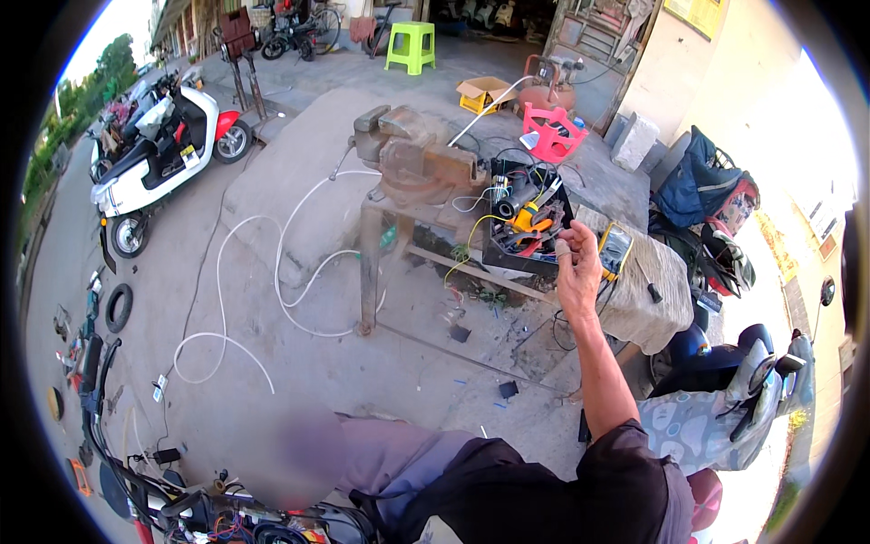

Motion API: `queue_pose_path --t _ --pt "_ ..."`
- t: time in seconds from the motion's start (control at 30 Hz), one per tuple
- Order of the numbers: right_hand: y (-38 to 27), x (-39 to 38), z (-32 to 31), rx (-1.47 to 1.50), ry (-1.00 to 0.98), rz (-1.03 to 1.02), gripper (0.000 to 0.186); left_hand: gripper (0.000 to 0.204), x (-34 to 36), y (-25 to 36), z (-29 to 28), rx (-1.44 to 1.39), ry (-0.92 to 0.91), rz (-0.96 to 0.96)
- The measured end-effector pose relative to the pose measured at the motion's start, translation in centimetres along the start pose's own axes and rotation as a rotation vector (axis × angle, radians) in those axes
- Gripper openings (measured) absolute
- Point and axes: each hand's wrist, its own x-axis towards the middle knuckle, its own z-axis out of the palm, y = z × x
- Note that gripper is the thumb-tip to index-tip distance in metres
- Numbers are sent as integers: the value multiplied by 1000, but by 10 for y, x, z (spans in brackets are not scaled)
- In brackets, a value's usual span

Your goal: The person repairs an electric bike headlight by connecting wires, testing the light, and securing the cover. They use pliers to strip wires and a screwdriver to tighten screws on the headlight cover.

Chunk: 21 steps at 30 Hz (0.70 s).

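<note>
My right hand (578, 270) reaches in from the lower right, just beside the right rim of a black toolbox (518, 261). Its fingers are loosely bent and apart, and nothing shows between them. Jumbled in the box are orange-and-yellow handled tools (526, 218), a dark cylindrical part (515, 199) and several wires. Close to the right of the hand, a yellow multimeter (615, 251) rests on a cloth-like cover (648, 299). I cannot see my left hand; a blurred patch covers the area beside my grey trouser leg.
A rusty bench vise (417, 159) is fixed on a metal-legged stand left of the toolbox. White hose (276, 227) loops across the concrete. Partly dismantled handlebars and wiring (263, 530) lie at lower left. A covered scooter (698, 426) stands right; a white scooter (168, 172) stands far left.
</note>
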Motion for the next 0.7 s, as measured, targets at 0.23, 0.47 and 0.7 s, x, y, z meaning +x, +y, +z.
queue_pose_path --t 0.23,0.47,0.7 --pt "42 84 -4 -579 -225 164 42 12 56 -71 22 -146 266 1166" --pt "54 91 14 -821 -314 179 47 13 -2 28 -6 -174 -14 -57" --pt "100 110 -3 -788 -297 254 49 14 -9 -9 5 -261 -17 -156"
